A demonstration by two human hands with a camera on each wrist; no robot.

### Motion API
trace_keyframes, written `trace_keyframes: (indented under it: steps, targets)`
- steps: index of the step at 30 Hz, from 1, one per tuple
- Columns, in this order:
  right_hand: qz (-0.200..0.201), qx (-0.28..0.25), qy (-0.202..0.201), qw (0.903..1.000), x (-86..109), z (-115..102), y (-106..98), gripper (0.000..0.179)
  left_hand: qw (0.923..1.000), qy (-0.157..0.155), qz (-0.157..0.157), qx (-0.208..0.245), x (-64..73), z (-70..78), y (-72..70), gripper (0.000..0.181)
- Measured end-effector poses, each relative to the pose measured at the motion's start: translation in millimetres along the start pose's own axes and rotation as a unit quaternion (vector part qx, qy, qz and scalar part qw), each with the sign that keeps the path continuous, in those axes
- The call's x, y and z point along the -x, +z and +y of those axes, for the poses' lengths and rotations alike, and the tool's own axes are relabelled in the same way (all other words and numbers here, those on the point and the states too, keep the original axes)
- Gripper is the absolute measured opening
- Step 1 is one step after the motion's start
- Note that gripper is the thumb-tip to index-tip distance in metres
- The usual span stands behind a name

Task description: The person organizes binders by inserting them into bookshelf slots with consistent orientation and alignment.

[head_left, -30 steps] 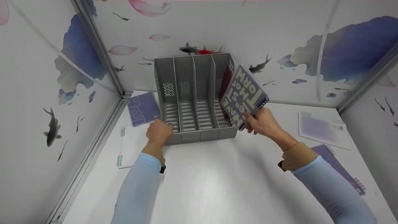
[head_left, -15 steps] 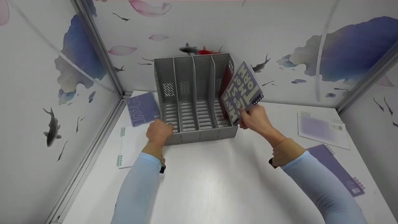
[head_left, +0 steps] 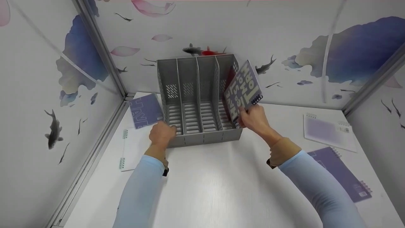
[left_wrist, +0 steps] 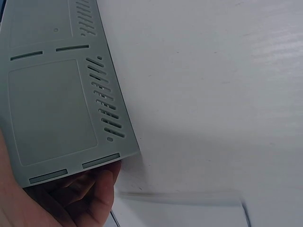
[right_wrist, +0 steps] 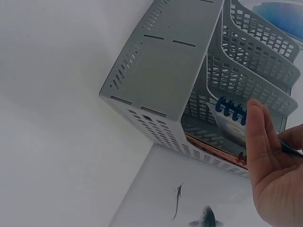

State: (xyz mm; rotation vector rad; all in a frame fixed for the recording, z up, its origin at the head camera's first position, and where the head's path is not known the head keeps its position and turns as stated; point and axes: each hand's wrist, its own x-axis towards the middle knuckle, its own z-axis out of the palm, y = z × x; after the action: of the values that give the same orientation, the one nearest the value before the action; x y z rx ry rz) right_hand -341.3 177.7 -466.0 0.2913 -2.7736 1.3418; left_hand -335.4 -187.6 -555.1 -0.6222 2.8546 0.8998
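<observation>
A grey file organizer (head_left: 204, 138) with several upright compartments stands at the back of the table. My left hand (head_left: 160, 134) grips its front left corner, with fingers curled at the organizer's edge in the left wrist view. Between thumb and fingers, my right hand (head_left: 253, 118) pinches a purple spiral notebook (head_left: 243, 91) with large pale lettering. This notebook is tilted at the mouth of the rightmost compartment, its dark coils (right_wrist: 229, 109) facing me. Inside that compartment a dark red notebook (head_left: 231, 74) leans along the right wall, partly hidden by the purple one.
Left of the organizer lie a purple notebook (head_left: 145, 110) and a white spiral notebook (head_left: 131, 148), the latter partly under my left arm. On the right lie a white-and-purple spiral notebook (head_left: 326, 129) and a larger purple one (head_left: 345, 177). Printed walls surround the table.
My right hand has moved left, bringing the lettered notebook closer to the rightmost compartment and turning it more upright. The left hand and the organizer have stayed put.
</observation>
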Motion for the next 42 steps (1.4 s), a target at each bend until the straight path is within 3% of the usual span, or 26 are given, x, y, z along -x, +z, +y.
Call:
trace_keyframes:
  steps: [8, 9, 15, 16, 28, 37, 42]
  targets:
    - [0.000, 0.024, 0.004, 0.9997, -5.9, 3, 9, 0.043, 1.0000, -0.001, -0.006, 0.001, -1.1, 0.3, -1.3, 0.042]
    - [0.000, 0.027, 0.001, 0.9996, -6.5, 3, 10, 0.041, 1.0000, 0.006, -0.005, 0.005, -11.8, -6.5, 6.4, 0.041]
    - [0.000, 0.035, -0.002, 0.9994, -9.0, 4, 16, 0.036, 1.0000, 0.009, -0.005, -0.001, -11.0, -4.9, 5.8, 0.036]
    - [-0.001, 0.036, -0.001, 0.9993, -9.5, 5, 17, 0.037, 1.0000, 0.002, -0.005, -0.006, -0.1, 2.3, -2.0, 0.035]
    - [-0.027, 0.059, 0.031, 0.9974, -16.6, 10, 28, 0.046, 1.0000, 0.004, -0.001, -0.009, 3.9, 3.0, -2.5, 0.040]
    - [-0.039, 0.067, 0.046, 0.9959, -22.8, 12, 35, 0.040, 1.0000, 0.003, -0.004, -0.007, 0.8, 2.1, -1.8, 0.042]
    - [-0.053, 0.064, 0.054, 0.9950, -25.2, 15, 39, 0.049, 1.0000, 0.007, 0.000, -0.001, 3.1, 2.9, -1.6, 0.040]
